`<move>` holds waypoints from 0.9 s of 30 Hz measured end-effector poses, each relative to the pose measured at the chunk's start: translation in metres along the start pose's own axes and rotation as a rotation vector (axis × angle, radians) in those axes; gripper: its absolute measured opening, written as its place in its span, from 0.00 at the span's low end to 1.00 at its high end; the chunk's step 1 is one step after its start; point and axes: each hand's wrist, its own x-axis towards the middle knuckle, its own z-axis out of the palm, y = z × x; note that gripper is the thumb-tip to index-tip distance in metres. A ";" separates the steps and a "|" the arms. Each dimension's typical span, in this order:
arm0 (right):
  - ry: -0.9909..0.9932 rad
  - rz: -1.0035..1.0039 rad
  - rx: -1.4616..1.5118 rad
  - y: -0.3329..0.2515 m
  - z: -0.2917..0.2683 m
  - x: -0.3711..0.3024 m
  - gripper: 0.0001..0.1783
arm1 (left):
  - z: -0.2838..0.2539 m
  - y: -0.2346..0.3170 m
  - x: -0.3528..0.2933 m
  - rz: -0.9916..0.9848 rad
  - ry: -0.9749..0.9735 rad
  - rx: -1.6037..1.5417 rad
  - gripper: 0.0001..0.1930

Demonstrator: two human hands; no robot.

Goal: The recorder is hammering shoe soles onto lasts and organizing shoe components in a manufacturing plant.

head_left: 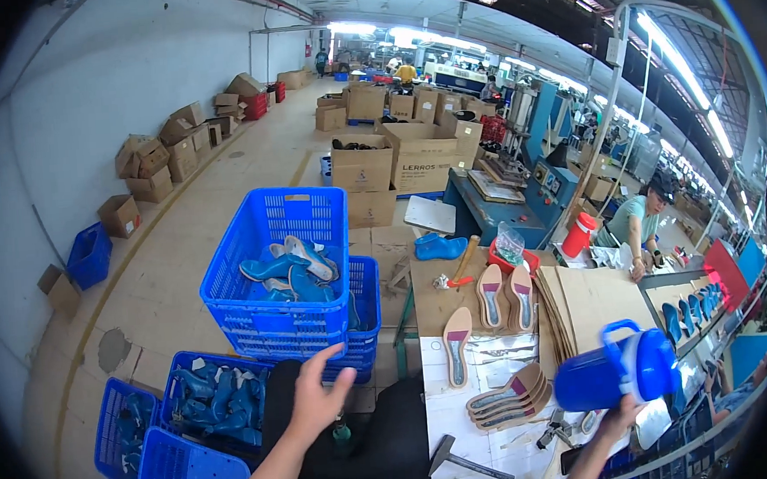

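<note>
My left hand (320,400) is raised by the near side of a blue plastic crate (274,321), fingers spread and nothing in them. That crate stands on another and holds several blue shoes (302,266) with pale soles. At the workbench's right side, my right hand (621,420) grips the lower side of a blue water jug (594,376) with a looped handle, which leans in view. Part of that hand's fingers is hidden against the jug. Left of the jug lies a stack of tan insoles (507,399). More insoles (458,345) lie beyond, and a hammer (467,461) rests near the bench's front edge.
Crates of blue shoes (218,399) stand on the floor to my left. Cardboard sheets (594,301), a red jug (579,234) and a blue-green press (522,205) are farther back. A co-worker (633,224) sits across the bench at right. Cardboard boxes (422,154) fill the aisle ahead.
</note>
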 end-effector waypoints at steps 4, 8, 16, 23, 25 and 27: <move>-0.046 0.644 0.537 -0.072 0.158 -0.124 0.72 | -0.002 0.111 0.024 0.348 -0.293 -0.187 0.37; -0.628 0.523 0.700 -0.140 0.246 -0.220 0.83 | -0.031 0.195 0.032 0.594 -0.417 -0.056 0.38; -1.145 0.222 0.636 -0.237 0.314 -0.225 0.44 | -0.115 0.201 0.005 0.286 -0.573 0.053 0.23; -1.307 0.278 0.620 -0.214 0.322 -0.237 0.83 | -0.136 0.211 -0.017 0.066 -0.146 -0.431 0.29; -1.297 0.134 0.638 -0.217 0.340 -0.219 0.78 | -0.137 0.214 -0.016 0.170 -0.043 -0.418 0.32; -1.261 -0.163 0.636 -0.222 0.357 -0.202 0.63 | -0.134 0.208 -0.018 0.206 0.060 -0.613 0.22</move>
